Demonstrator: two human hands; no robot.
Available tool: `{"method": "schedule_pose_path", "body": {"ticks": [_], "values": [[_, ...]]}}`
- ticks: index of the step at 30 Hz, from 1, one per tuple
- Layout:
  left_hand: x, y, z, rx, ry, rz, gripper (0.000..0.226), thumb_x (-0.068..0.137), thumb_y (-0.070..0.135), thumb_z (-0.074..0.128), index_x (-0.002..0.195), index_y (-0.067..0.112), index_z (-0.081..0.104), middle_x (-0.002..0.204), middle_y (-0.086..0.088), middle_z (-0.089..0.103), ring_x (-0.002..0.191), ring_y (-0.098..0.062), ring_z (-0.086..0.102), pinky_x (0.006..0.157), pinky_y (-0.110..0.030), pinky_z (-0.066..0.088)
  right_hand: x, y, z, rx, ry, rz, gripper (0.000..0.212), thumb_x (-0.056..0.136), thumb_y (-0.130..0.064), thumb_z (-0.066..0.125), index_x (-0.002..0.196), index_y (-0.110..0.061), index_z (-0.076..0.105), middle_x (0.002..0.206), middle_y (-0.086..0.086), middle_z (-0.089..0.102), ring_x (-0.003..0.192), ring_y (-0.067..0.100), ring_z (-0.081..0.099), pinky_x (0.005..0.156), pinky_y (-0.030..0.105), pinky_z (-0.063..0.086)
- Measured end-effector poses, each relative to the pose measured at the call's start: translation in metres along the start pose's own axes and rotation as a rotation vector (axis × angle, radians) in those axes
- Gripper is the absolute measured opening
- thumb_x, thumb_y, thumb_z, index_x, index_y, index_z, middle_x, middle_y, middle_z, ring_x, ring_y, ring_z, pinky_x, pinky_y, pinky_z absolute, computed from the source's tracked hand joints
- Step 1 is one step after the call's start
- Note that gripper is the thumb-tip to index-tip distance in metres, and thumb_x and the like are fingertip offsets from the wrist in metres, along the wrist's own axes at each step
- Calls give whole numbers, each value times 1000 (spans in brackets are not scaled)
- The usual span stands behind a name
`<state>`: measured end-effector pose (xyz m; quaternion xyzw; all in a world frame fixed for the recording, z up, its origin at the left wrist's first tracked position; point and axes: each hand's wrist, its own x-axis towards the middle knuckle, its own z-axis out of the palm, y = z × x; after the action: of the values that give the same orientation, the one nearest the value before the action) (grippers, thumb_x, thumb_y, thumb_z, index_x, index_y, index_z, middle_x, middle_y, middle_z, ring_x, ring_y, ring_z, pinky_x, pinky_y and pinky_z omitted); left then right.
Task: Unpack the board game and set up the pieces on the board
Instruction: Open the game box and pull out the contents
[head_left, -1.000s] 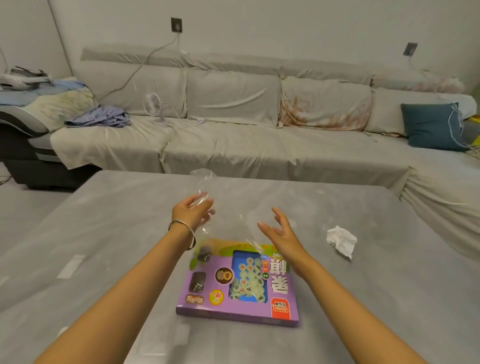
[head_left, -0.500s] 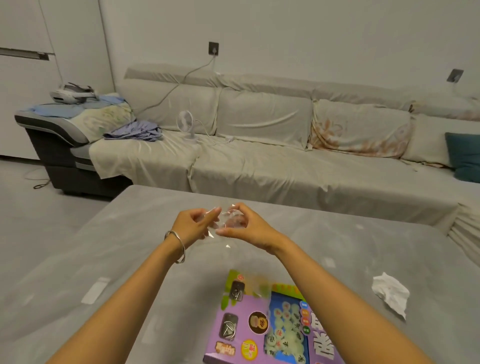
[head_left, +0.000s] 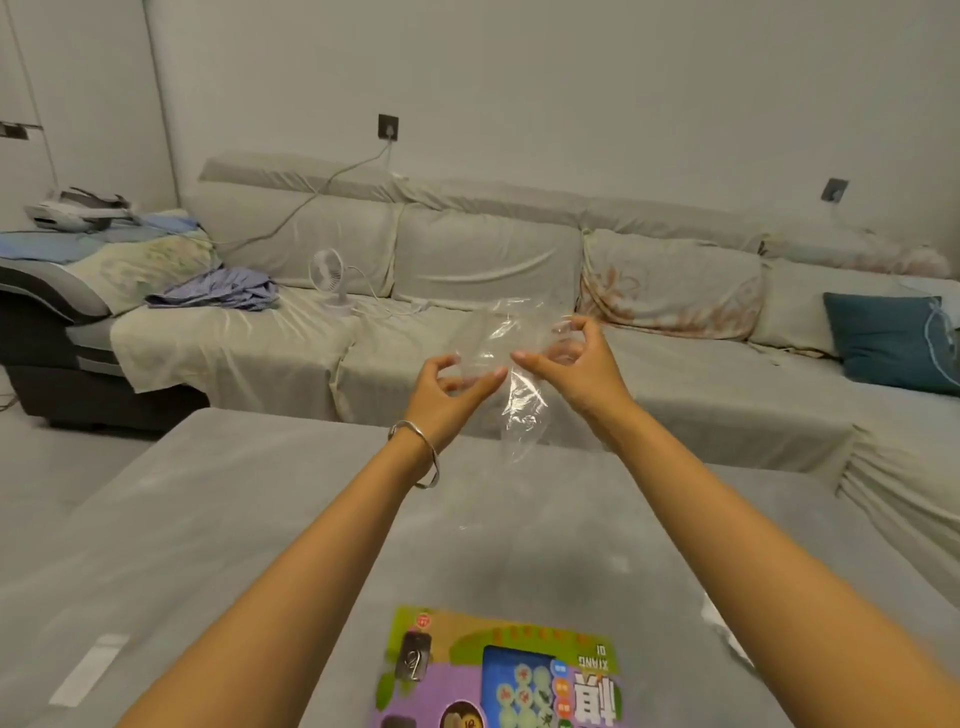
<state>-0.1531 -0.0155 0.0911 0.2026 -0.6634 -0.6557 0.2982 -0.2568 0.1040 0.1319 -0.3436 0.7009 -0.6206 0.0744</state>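
Note:
The purple and green board game box (head_left: 498, 670) lies flat on the grey table (head_left: 208, 519) at the bottom edge of the view, only its far part showing. Both my hands are raised well above and beyond it. A crumpled clear plastic wrap (head_left: 519, 379) hangs between them. My left hand (head_left: 447, 384), with a silver bangle on the wrist, pinches the wrap's left side with curled fingers. My right hand (head_left: 576, 364) grips its right side, fingers curled round the film.
A crumpled white tissue (head_left: 722, 631) lies on the table right of the box, partly behind my right forearm. A strip of tape (head_left: 88, 670) sits near the table's left edge. Beyond the table stands a covered sofa (head_left: 483, 291) with a small fan (head_left: 327, 275) and a blue cushion (head_left: 883, 338).
The view has tilted up, so the box has slid to the bottom edge. My hands have risen and parted a little, and the wrap now hangs lower between them.

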Motion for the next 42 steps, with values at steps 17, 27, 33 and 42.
{"method": "schedule_pose_path", "body": {"ticks": [17, 27, 33, 42], "values": [[-42, -197, 271, -247, -18, -635, 37, 81, -3, 63, 110, 10, 46, 69, -11, 58, 51, -18, 57, 48, -22, 50, -119, 206, -213, -881, 87, 296, 83, 74, -72, 52, 144, -44, 16, 157, -3, 7, 144, 22, 11, 116, 42, 16], [-36, -193, 205, 288, -276, -258, 79, 77, 22, 73, 142, 14, 28, 144, -8, 37, 130, -27, 38, 105, -36, 36, -140, 253, -194, -1179, -40, 204, 89, 65, -77, 12, 146, -41, 13, 158, -5, -6, 144, 22, -14, 112, 42, -15], [-75, -177, 71, 836, -250, -60, 84, 74, 47, 70, 142, 15, 31, 146, -7, 36, 134, -25, 32, 111, -35, 25, -185, 198, -117, -641, -73, 149, 61, 92, -42, 52, 145, -23, 28, 153, -6, 23, 142, 13, 20, 113, 23, 16], [-173, -199, -28, 949, -194, -218, 126, 52, 82, 59, 148, 20, 5, 155, -10, 6, 142, -28, 15, 114, -39, 22, -257, 199, -40, -545, -85, 690, 47, 93, -46, 47, 132, -20, 48, 142, 7, 39, 133, 24, 34, 110, 42, 31]]}}
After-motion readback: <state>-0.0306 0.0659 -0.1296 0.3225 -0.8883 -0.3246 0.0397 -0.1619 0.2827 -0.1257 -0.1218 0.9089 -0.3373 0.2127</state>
